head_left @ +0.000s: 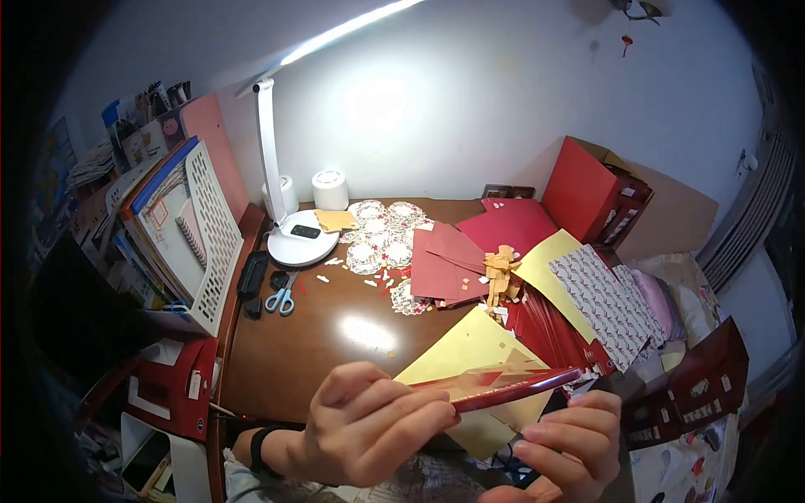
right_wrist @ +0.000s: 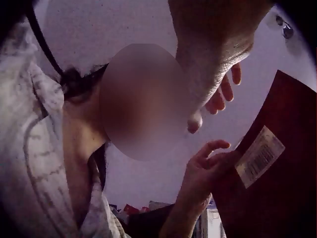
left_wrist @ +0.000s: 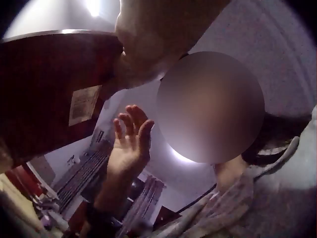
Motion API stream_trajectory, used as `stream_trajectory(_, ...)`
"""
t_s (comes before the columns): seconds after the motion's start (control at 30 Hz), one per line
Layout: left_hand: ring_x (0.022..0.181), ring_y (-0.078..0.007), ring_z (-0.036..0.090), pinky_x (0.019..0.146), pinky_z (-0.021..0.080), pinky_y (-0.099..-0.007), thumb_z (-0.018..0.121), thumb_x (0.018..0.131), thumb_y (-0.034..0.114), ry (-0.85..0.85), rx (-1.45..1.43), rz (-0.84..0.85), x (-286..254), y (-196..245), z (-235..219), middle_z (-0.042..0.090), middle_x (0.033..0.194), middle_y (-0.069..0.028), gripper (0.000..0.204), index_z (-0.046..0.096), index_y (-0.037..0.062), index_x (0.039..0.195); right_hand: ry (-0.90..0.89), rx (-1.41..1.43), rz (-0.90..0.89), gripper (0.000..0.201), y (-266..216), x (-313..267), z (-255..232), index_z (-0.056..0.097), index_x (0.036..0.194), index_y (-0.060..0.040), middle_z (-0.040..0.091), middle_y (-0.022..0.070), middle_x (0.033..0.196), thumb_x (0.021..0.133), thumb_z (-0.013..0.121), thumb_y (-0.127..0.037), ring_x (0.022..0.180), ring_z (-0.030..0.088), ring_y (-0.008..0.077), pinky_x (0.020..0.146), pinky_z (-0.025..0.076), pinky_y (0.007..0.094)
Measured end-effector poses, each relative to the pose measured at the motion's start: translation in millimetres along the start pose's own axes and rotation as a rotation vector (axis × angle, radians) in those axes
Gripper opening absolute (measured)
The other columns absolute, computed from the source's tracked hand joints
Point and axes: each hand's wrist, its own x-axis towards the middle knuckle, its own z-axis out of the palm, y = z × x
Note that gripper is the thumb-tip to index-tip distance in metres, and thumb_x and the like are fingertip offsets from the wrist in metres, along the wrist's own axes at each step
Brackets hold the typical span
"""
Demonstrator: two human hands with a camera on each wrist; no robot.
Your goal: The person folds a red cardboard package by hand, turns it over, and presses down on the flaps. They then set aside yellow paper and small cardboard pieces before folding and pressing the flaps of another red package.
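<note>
My left hand (head_left: 377, 423) grips one end of a flat red packet (head_left: 511, 391), held edge-on above the table in the head view, with light lettering along it. A white barcode sticker (right_wrist: 260, 157) shows on its face in both wrist views. Near the packet's far end, my right hand (head_left: 579, 444) is raised with fingers spread and slightly bent, holding nothing. That same right hand (left_wrist: 131, 144) stands apart from the packet in the left wrist view. Beneath the packet lies a yellow sheet (head_left: 465, 344) with small paper scraps on it.
Round patterned paper cutouts (head_left: 377, 230) lie near the desk lamp (head_left: 302, 243). Blue-handled scissors (head_left: 281, 302) rest at left. Red paper pieces (head_left: 444, 264), orange strips (head_left: 501, 272) and a patterned sheet (head_left: 599, 298) cover the right side. A red box (head_left: 591, 189) stands behind.
</note>
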Motion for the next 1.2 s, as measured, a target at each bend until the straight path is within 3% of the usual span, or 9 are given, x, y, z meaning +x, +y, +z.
stream_trajectory(0.07, 0.062, -0.0100, 0.064, 0.071, 0.040, -0.0274, 0.087, 0.068, 0.020, -0.027, -0.013, -0.018, 5, -5, -3, 0.074, 0.083, -0.0016, 0.040, 0.062, 0.0066, 0.096, 0.016, -0.074, -0.016, 0.042, -2, 0, -1, 0.068, 0.100, -0.0095, 0.068, 0.0043, 0.097, 0.087, 0.068, -0.049, 0.089, 0.063, 0.0210, 0.081, 0.049, 0.0371)
stream_trajectory(0.13, 0.063, -0.0098, 0.064, 0.073, 0.040, -0.0283, 0.087, 0.069, 0.021, -0.022, -0.007, -0.024, 4, -4, -2, 0.074, 0.081, 0.0003, 0.040, 0.061, 0.0070, 0.097, -0.019, -0.082, 0.022, 0.043, 1, 2, 0, 0.067, 0.106, -0.0092, 0.068, 0.0044, 0.098, 0.088, 0.068, -0.049, 0.088, 0.064, 0.0229, 0.083, 0.049, 0.0398)
stream_trajectory(0.2, 0.064, -0.0095, 0.065, 0.073, 0.040, -0.0283, 0.087, 0.069, 0.021, -0.045, -0.016, -0.009, 4, -5, -3, 0.074, 0.082, 0.0007, 0.041, 0.061, 0.0071, 0.097, -0.107, -0.124, 0.190, 0.017, -1, 8, 7, 0.065, 0.095, -0.0080, 0.069, 0.0077, 0.095, 0.091, 0.068, -0.025, 0.089, 0.064, 0.0238, 0.088, 0.049, 0.0420)
stream_trajectory(0.23, 0.064, -0.0095, 0.065, 0.073, 0.040, -0.0283, 0.087, 0.069, 0.021, -0.045, -0.016, -0.009, 4, -5, -3, 0.074, 0.082, 0.0007, 0.041, 0.061, 0.0071, 0.097, -0.146, -0.073, 0.253, 0.016, 4, 3, 8, 0.068, 0.098, -0.0124, 0.071, 0.0015, 0.098, 0.088, 0.071, -0.024, 0.095, 0.065, 0.0225, 0.095, 0.046, 0.0454)
stream_trajectory(0.27, 0.064, -0.0094, 0.064, 0.073, 0.039, -0.0282, 0.087, 0.069, 0.022, -0.046, -0.011, -0.008, 4, -5, -3, 0.074, 0.082, 0.0009, 0.041, 0.061, 0.0070, 0.098, -0.146, -0.072, 0.253, 0.016, 8, 1, 10, 0.068, 0.098, -0.0124, 0.071, 0.0015, 0.098, 0.088, 0.071, -0.024, 0.095, 0.065, 0.0225, 0.095, 0.046, 0.0454)
stream_trajectory(0.33, 0.064, -0.0092, 0.064, 0.073, 0.039, -0.0281, 0.087, 0.070, 0.022, -0.048, -0.007, -0.006, 5, -5, -4, 0.074, 0.082, 0.0011, 0.041, 0.061, 0.0069, 0.098, -0.209, 0.032, 0.251, 0.025, 17, 1, 14, 0.071, 0.106, -0.0151, 0.071, -0.0033, 0.106, 0.081, 0.076, -0.017, 0.097, 0.067, 0.0155, 0.101, 0.042, 0.0400)
stream_trajectory(0.5, 0.064, -0.0087, 0.063, 0.073, 0.039, -0.0278, 0.086, 0.071, 0.024, -0.040, -0.008, -0.006, 5, -6, -5, 0.073, 0.081, 0.0014, 0.040, 0.063, 0.0066, 0.098, -0.200, 0.100, 0.237, 0.026, 26, 0, 19, 0.072, 0.103, -0.0161, 0.072, -0.0035, 0.102, 0.078, 0.078, -0.018, 0.094, 0.068, 0.0128, 0.097, 0.044, 0.0362)
stream_trajectory(0.77, 0.064, -0.0070, 0.063, 0.071, 0.038, -0.0253, 0.082, 0.072, 0.022, -0.064, 0.044, 0.030, 8, -5, -7, 0.074, 0.083, 0.0007, 0.023, 0.073, 0.0091, 0.089, -0.175, 0.109, 0.186, 0.019, 30, -1, 18, 0.076, 0.096, -0.0171, 0.073, -0.0021, 0.096, 0.077, 0.077, -0.018, 0.083, 0.070, 0.0098, 0.075, 0.046, 0.0277)
stream_trajectory(1.2, 0.065, -0.0074, 0.064, 0.069, 0.038, -0.0251, 0.081, 0.072, 0.021, -0.103, 0.035, 0.047, 10, -9, -12, 0.074, 0.086, -0.0006, 0.021, 0.073, 0.0098, 0.088, -0.160, 0.125, 0.150, 0.020, 33, 1, 19, 0.077, 0.096, -0.0169, 0.073, -0.0023, 0.096, 0.076, 0.073, -0.015, 0.083, 0.069, 0.0090, 0.072, 0.045, 0.0247)
